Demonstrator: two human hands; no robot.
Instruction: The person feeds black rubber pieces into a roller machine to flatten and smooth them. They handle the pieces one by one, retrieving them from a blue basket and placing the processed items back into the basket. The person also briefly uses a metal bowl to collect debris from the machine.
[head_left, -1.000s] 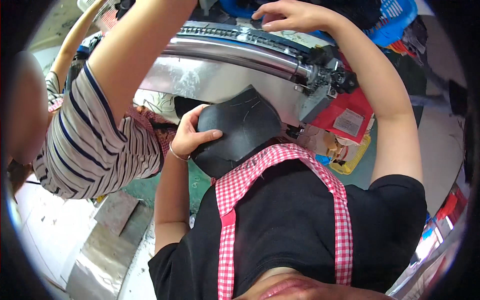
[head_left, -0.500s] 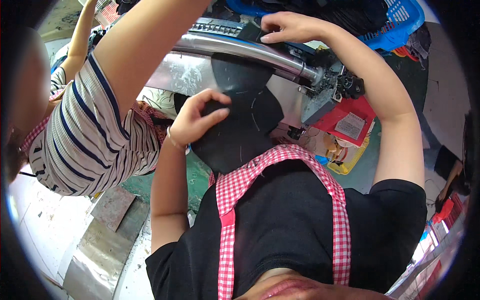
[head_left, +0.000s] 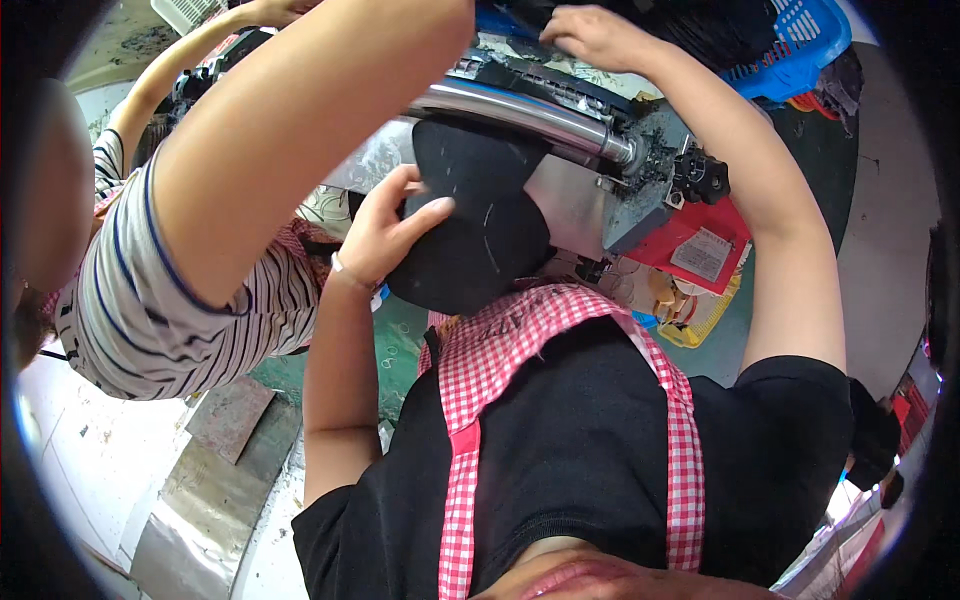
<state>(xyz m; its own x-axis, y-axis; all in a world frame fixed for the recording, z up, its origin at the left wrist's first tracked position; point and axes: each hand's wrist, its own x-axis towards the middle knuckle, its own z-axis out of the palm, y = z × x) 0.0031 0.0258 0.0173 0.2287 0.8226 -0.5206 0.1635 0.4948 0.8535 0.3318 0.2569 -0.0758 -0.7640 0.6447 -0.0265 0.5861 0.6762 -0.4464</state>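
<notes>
My left hand (head_left: 385,225) grips the left edge of several flat black cut pieces (head_left: 470,240), thumb on top and the other fingers partly hidden. The pieces overlap, with pale line marks on them, and lie in front of a shiny metal roller (head_left: 520,110). One black piece (head_left: 470,150) reaches up to the roller's near side. Beyond the roller, my right hand (head_left: 600,38) hovers beside a dark heap of material (head_left: 680,35). Its fingers are loosely bent and apart, and I see nothing held in them.
A blue basket (head_left: 790,50) stands at the far right. The roller machine's end block with a black knob (head_left: 700,175) is at the right, above a red sheet (head_left: 690,245) and a yellow basket (head_left: 700,320). A co-worker's arm (head_left: 310,130) crosses at left. Metal plates (head_left: 200,510) lie lower left.
My right hand has moved up and away from the roller, where it was at a black piece that no longer shows there. The black pieces under my left hand have shifted slightly. The co-worker's arm moved right.
</notes>
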